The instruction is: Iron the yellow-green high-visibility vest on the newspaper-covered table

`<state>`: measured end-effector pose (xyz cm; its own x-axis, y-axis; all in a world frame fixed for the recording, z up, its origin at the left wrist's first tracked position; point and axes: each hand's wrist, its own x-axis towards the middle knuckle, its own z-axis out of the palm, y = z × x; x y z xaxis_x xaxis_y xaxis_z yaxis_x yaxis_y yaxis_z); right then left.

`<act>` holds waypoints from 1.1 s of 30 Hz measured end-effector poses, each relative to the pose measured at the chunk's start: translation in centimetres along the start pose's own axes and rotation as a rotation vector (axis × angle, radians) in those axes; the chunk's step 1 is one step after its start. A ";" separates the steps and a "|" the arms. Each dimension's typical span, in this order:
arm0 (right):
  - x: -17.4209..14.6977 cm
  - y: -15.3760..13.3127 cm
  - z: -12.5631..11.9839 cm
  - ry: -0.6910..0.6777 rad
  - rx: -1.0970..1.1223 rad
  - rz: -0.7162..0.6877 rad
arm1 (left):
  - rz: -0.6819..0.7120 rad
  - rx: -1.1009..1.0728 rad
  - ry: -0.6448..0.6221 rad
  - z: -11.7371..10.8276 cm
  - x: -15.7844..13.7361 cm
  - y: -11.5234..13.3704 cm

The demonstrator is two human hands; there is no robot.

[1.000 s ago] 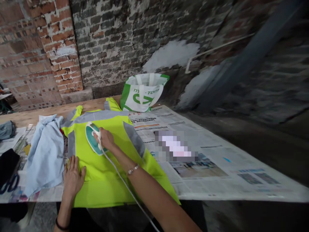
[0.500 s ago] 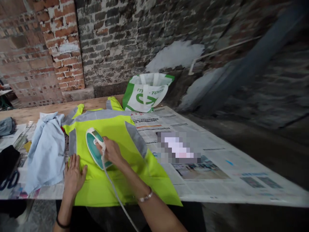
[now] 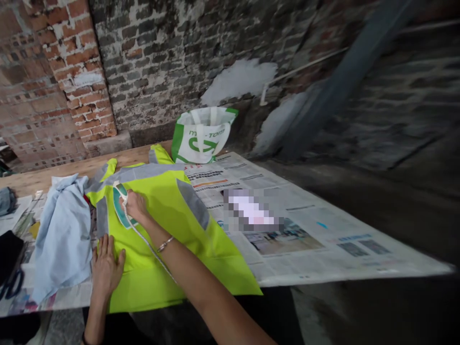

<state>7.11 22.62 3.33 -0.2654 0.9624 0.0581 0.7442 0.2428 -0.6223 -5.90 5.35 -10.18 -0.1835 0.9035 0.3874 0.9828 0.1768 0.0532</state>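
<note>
A bright yellow garment with grey bands (image 3: pixel 161 211) lies spread on the newspaper-covered table, its near edge hanging at the front. My right hand (image 3: pixel 135 206) is closed round the handle of a green and white clothes iron (image 3: pixel 118 207), which rests on the upper left part of the garment beside a grey band. A pale cord (image 3: pixel 151 249) runs from the iron's back down under my right forearm. My left hand (image 3: pixel 107 268) lies flat with fingers spread on the garment's lower left edge, apart from the iron.
Left of the garment lies a crumpled light blue cloth (image 3: pixel 64 230), with dark-handled scissors (image 3: pixel 13 286) at the far left. A white and green bag (image 3: pixel 201 136) stands at the back. A blurred-out phone-like object (image 3: pixel 251 208) lies on newspaper (image 3: pixel 302 220) to the right.
My right hand has slid the iron up and to the left across the garment, away from me. My left hand stays flat in place. The view has turned slightly right.
</note>
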 end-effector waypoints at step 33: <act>-10.5 13.4 -7.5 0.183 -0.099 0.236 | 0.257 -0.107 0.103 -1.3 -0.3 7.0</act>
<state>24.47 16.70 0.25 0.0301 0.9974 0.0658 0.8308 0.0117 -0.5565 1.10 5.79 -8.71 0.0690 0.8681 0.4916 0.9944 -0.0995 0.0361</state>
